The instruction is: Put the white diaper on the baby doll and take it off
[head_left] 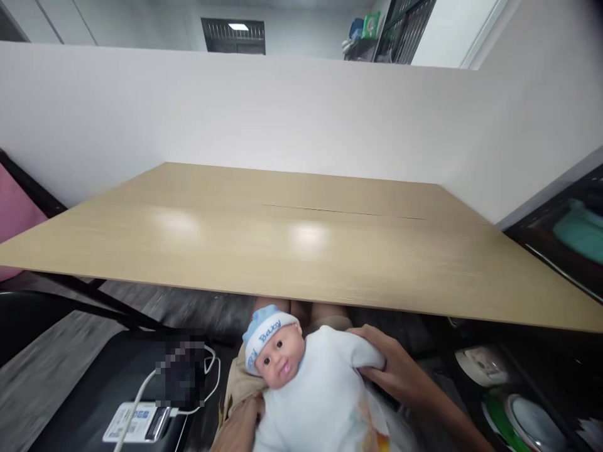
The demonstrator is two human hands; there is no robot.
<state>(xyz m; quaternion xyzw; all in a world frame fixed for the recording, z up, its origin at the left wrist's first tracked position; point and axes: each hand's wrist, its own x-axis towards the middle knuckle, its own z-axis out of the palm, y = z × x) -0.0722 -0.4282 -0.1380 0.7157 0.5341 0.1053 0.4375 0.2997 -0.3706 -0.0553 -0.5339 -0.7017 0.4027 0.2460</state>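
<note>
A baby doll [301, 383] in a white top and a blue-and-white cap lies on my lap below the table's front edge, face up towards me. My right hand [393, 367] rests on the doll's shoulder and arm, fingers curled round the white sleeve. My left hand [245, 420] is under the doll's back near its head, and its fingers are hidden behind the doll.
A light wooden table [301, 245] spans the view, with a white partition wall [282, 113] behind it. A black case with a white cable and a labelled device [141, 420] sits at lower left. Bowls and dishes [509, 402] lie on a dark shelf at lower right.
</note>
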